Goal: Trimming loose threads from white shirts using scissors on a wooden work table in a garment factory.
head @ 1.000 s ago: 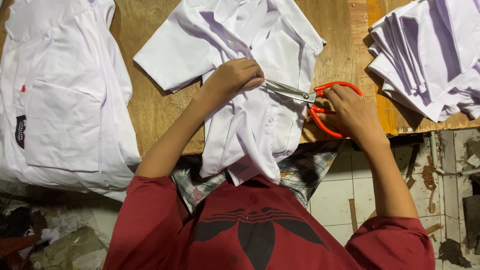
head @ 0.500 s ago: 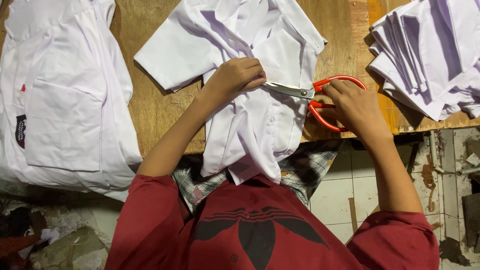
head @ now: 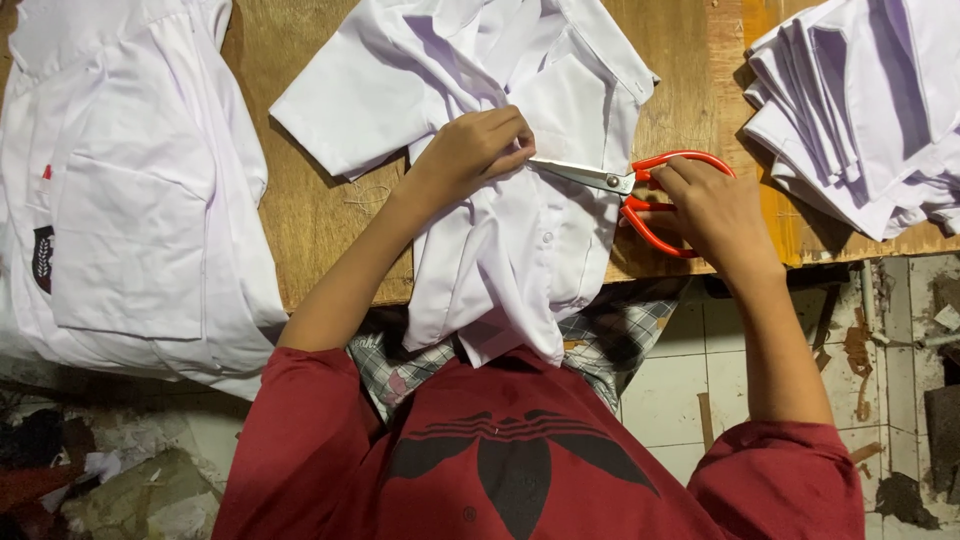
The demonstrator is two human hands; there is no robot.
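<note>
A white short-sleeved shirt [head: 500, 250] lies spread on the wooden table [head: 310, 220], its lower part hanging over the near edge onto my lap. My left hand [head: 475, 150] pinches the fabric near the shirt's middle, fingers closed on it. My right hand [head: 705, 210] grips red-handled scissors [head: 640, 190], fingers through the loops. The metal blades point left and reach the fabric just beside my left fingertips.
A stack of white shirts [head: 130, 200] with a dark chest badge lies at the left. Another pile of folded white shirts [head: 870, 110] sits at the top right. Below the table edge are my checked cloth [head: 610, 340], red shirt and a tiled floor [head: 680, 400].
The scissors and my right hand have shifted slightly left and up, blades closer to my left fingers. My left hand stays on the fabric.
</note>
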